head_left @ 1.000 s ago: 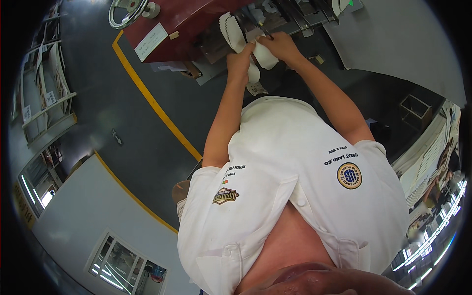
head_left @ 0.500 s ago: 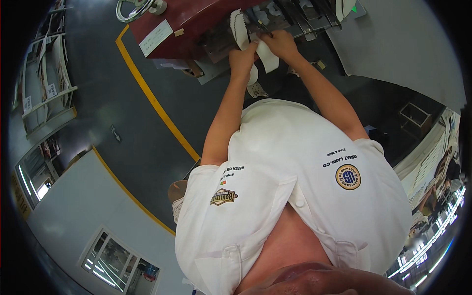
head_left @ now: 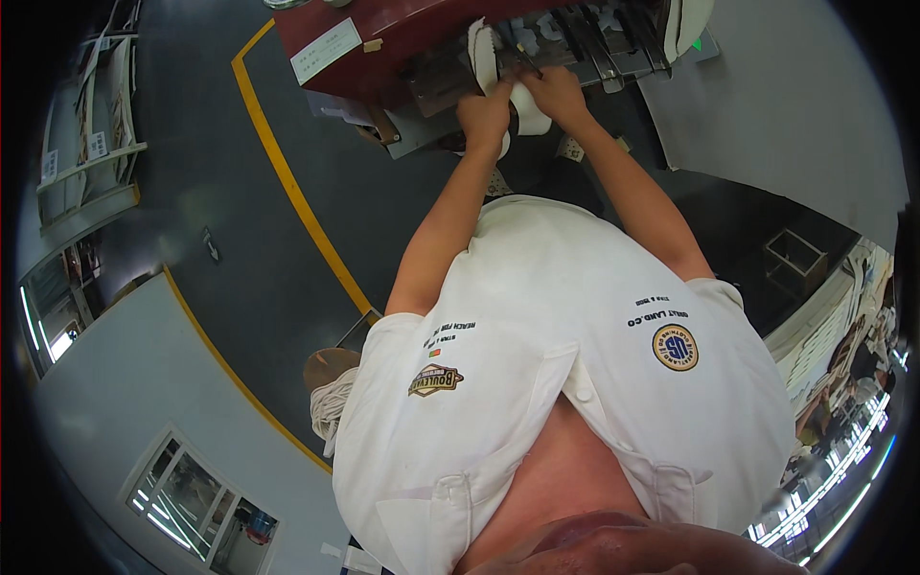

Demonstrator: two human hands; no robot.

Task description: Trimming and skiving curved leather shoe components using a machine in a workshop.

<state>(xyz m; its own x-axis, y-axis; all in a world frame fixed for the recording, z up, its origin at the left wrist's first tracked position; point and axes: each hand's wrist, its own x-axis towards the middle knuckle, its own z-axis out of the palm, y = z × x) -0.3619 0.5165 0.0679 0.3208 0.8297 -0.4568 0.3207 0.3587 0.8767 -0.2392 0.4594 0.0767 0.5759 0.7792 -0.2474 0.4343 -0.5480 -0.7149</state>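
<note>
While white material [head_left: 483, 59] is pinched in the left hand [head_left: 484, 117] at upper centre of the frame, beside the red machine [head_left: 407, 27], twist should be kept out; closure of the right hand [head_left: 556, 94] can't be told.

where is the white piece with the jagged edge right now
The white piece sticks up beyond the left hand, near the top middle of the head view, right of the white label on the red machine.
</note>
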